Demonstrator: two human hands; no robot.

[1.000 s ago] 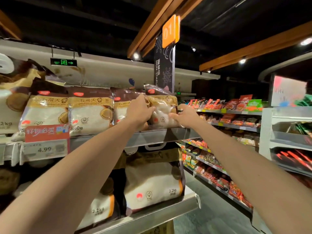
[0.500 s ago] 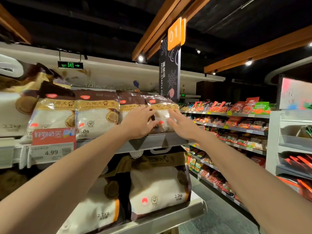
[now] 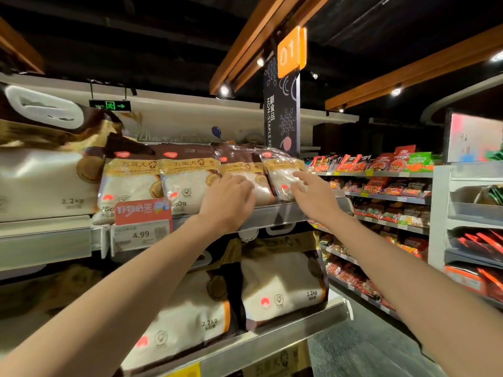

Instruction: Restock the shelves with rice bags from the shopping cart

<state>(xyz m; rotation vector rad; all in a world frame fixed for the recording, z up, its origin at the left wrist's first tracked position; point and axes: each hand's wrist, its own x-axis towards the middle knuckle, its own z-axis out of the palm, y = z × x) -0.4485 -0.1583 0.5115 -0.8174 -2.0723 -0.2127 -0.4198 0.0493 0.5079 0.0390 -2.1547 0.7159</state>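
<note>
A dark ceiling (image 3: pixel 136 36) crossed by orange-brown wooden beams (image 3: pixel 245 50) is hanging over the shop aisle. Two long grey metal shelves (image 3: pixel 272 213) are carrying the stock. Big white-and-brown 2.2 kg rice sacks (image 3: pixel 283 284) are standing on the lower one, and a row of small clear-fronted, brown-topped rice bags (image 3: pixel 187 180) is standing on the upper. The left hand (image 3: pixel 228 197) is hovering at the third small bag, fingers loosely bent and gripping nothing. The right hand (image 3: pixel 313 197) is touching the end bag (image 3: pixel 281 175) with straight, spread fingers. A red price tag (image 3: pixel 143 212) is sitting on the shelf edge.

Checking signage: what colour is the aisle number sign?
The aisle number sign is orange with pale digits; head view.
</note>
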